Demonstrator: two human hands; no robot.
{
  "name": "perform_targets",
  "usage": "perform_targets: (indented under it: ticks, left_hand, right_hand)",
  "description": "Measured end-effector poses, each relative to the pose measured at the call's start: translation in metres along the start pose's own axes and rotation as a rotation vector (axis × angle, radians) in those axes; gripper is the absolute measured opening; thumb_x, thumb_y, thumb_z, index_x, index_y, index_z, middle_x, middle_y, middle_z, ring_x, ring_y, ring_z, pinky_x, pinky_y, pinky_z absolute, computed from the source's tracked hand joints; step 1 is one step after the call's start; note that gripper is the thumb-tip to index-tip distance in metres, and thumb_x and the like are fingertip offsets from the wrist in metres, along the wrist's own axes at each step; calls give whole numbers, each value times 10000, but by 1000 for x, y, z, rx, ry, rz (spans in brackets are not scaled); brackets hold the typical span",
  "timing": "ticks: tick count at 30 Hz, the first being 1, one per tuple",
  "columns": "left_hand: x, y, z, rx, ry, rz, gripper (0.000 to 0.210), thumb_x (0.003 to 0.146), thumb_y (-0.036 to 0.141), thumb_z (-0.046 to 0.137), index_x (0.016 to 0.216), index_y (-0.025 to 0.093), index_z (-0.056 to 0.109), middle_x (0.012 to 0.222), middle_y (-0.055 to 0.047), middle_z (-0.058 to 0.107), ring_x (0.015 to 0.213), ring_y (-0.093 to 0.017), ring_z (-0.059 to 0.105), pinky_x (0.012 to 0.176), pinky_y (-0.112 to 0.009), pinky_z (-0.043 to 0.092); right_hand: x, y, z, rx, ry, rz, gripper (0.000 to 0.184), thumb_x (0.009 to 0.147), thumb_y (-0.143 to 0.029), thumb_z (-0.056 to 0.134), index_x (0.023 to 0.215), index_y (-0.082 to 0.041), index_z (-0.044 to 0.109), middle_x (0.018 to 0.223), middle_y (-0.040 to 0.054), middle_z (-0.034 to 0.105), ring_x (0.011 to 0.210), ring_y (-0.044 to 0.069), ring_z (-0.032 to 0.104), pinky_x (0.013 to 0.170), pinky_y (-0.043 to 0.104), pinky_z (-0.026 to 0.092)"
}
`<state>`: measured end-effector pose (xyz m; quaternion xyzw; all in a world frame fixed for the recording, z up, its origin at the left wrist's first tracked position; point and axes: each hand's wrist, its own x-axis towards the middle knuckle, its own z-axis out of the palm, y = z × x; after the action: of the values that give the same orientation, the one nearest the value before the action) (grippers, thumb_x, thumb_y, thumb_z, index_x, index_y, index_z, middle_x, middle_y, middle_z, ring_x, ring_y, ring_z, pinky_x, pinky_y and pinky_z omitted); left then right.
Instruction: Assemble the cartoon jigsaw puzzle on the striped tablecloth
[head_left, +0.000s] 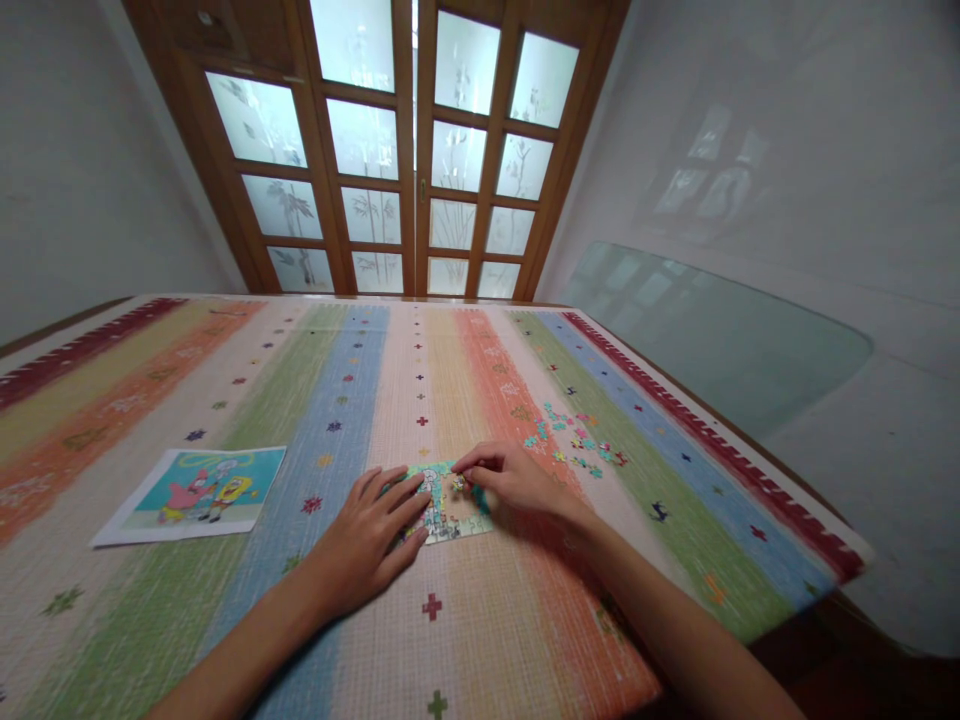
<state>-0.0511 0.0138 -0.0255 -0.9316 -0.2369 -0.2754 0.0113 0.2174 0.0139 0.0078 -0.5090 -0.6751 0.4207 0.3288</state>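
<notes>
A partly assembled jigsaw puzzle [457,528] lies on the striped tablecloth in front of me, with a bare tan patch in its middle. My left hand [375,530] rests open over the puzzle's left side, its fingers spread and covering that edge. Over the upper right part, my right hand [510,480] is closed in a pinch at a small puzzle piece [459,483]. The fingers hide much of that piece, and I cannot tell whether it touches the puzzle. Several loose puzzle pieces [581,440] are scattered to the right of my right hand.
A printed cartoon picture [202,492] on white paper lies to the left, its edge slightly raised. The striped tablecloth [405,640] covers the table. Beyond the table's far edge stand wooden doors [415,200] with frosted panes. A pale glass-like panel [720,320] leans at the right wall.
</notes>
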Motion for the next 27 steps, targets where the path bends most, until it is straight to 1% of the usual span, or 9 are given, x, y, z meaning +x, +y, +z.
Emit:
perform_targets:
  ticks: [9,14,18,22,24,27]
  left_hand:
    - [1,2,0,20,17,12,323,1027,248,517,1328,212,629,1382,-95,656,1302,-314,534,1067,-546,456]
    - [2,3,0,14,21,15,329,1020,231,520,1330,201,625,1368,-102,661,1289,-305,540,1071,-533,455]
    - [2,4,-2,16,33,21,301,1019,224,516,1290,205,646,1355,-98,667,1271,-303,547,1070,-529,452]
    - [2,4,-2,19,37,31,290,1018,215,506,1262,216,662,1350,-91,669,1271,-298,544,1087,-529,441]
    - [2,4,-2,15,39,30,294,1021,212,500,1270,212,658,1345,-92,673,1269,-297,544,1086,-532,443]
    - [2,4,-2,4,31,20,306,1021,215,504,1289,214,653,1335,-91,679,1264,-295,549,1078,-530,453]
  right_hand:
    - [-7,-1,10,-1,32,25,211,824,-102,678,953,-187,821,914,77,804,795,180,705,752,313,547]
    - [-10,-4,15,-92,66,-22,201,818,-79,693,939,-168,826,896,79,802,794,175,699,751,299,526]
    - [-12,-8,17,-176,61,-51,161,818,-114,716,924,-160,828,863,76,794,742,161,679,707,279,510]
    - [-14,-11,18,-244,49,-69,163,804,-95,687,874,-164,817,804,54,780,685,138,641,667,257,486]
    - [-15,-11,19,-259,33,-78,177,804,-93,670,891,-156,811,782,50,770,663,131,622,644,247,472]
    - [-16,-12,20,-310,13,-121,236,801,-88,655,960,-162,813,808,48,767,678,129,618,664,247,469]
